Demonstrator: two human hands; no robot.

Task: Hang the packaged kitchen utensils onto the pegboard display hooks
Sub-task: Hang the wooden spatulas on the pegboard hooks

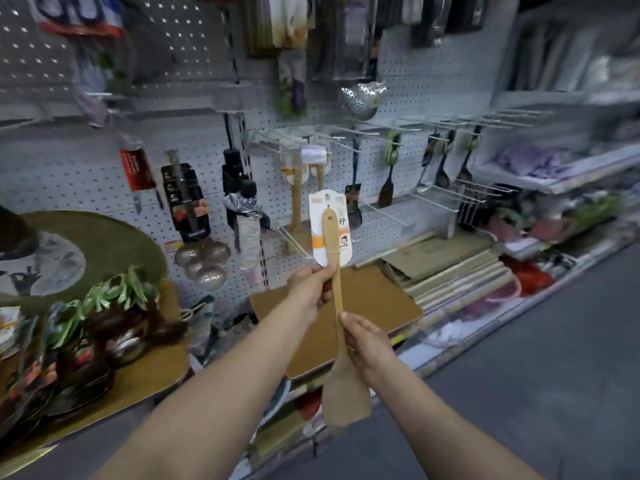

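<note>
Wooden spatula (pixel 337 306) on its white-and-orange backing card (pixel 331 227), that is what we are holding up in front of the pegboard (pixel 398 161), handle end up and the broad blade hanging low near our right wrist. On the card we are reading very little: a small red brand patch at the top left, too blurred to make out, and one dark Chinese character beside the handle tip, with a little picture lower on the right. There is a hang hole near the card's top edge.

Our left hand (pixel 311 287) is pinching the handle just under the card, thumb and fingertips closed on the wood. Our right hand (pixel 367 344) is gripping the shaft lower down, thumb laid along it and fingers curled behind, just above where the blade widens.

Moving outward, we are seeing more wooden utensils (pixel 298 188) in the same kind of packaging hanging on the hooks straight behind the card. To the right, dark ladles and spoons (pixel 388 188) are hanging from white wire hooks (pixel 346 136), and a perforated steel skimmer (pixel 360 97) is hanging higher up. To the left, packaged knives (pixel 185 202) and a cluster of metal ladles (pixel 204 261) are hanging on the board. Below us a brown board (pixel 374 299) is lying on the shelf.
</note>
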